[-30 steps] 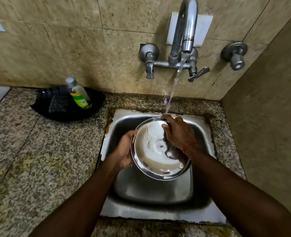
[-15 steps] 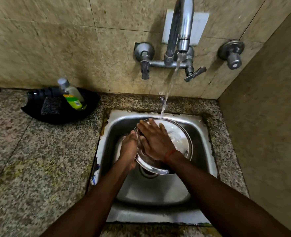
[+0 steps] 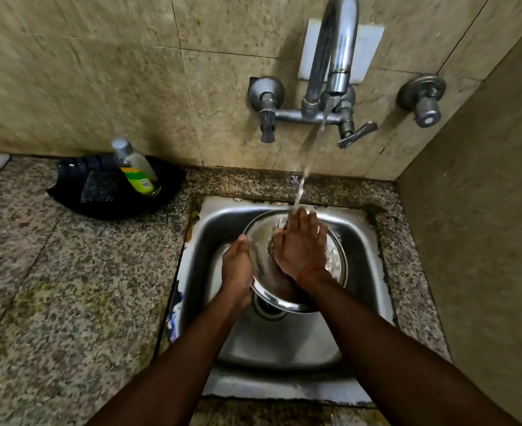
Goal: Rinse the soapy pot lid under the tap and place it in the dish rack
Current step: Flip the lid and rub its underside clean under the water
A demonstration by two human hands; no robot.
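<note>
Head view: pot lid (image 3: pixel 261 241) in sink (image 3: pixel 364 241)

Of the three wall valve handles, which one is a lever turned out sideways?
The middle one, the lever handle just right of the spout. The left handle hangs straight down; the far-right one is a round knob.

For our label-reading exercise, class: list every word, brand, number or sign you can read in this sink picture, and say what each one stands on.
No text can be read.
Bottle in the black tray: its green and yellow label carries print, too small and blurred to read.
Tap, its handles, the pot lid and the sink: no lettering shows.
</note>
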